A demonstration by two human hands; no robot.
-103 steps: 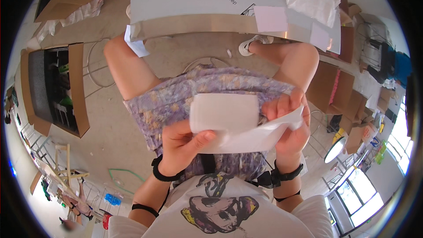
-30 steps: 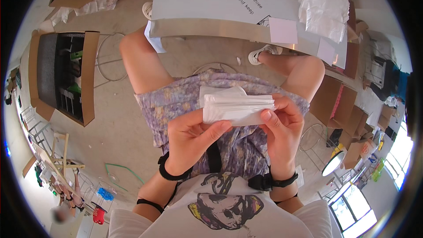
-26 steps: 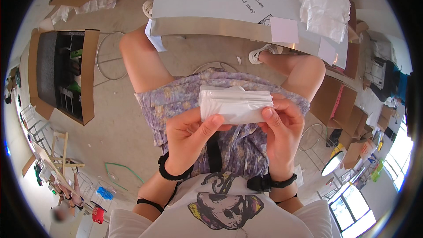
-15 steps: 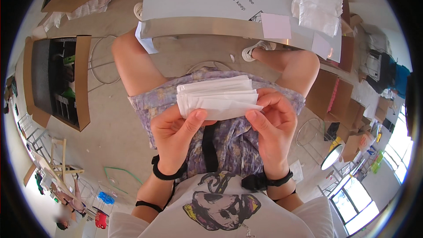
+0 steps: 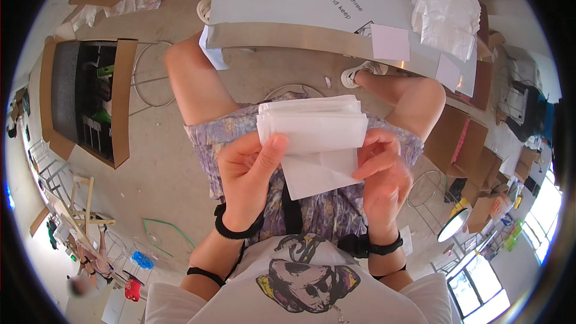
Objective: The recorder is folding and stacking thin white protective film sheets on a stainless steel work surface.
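Observation:
Above my lap, my left hand [image 5: 249, 165] grips the left end of a stack of thin white paper-like sheets or small bags [image 5: 312, 126], thumb on the near side. One separate white piece [image 5: 324, 174] hangs below the stack, tilted. At the right edge of that piece, my right hand [image 5: 384, 171] has its fingers curled, pinching or touching its upper right side; the exact contact is partly hidden. Whether the pieces are folded sheets or flat bags I cannot tell.
Ahead stands a table with a grey film-covered top [image 5: 288, 0], bearing a pile of translucent white bags [image 5: 444, 12]. An open cardboard box [image 5: 120, 108] sits on the left, more boxes [image 5: 447, 138] on the right. A round wire ring [image 5: 153, 75] lies left of my legs.
One white piece has come down from the stack's near side and now hangs below it. My right hand has moved lower, along that piece's right edge. The whole view has shifted slightly.

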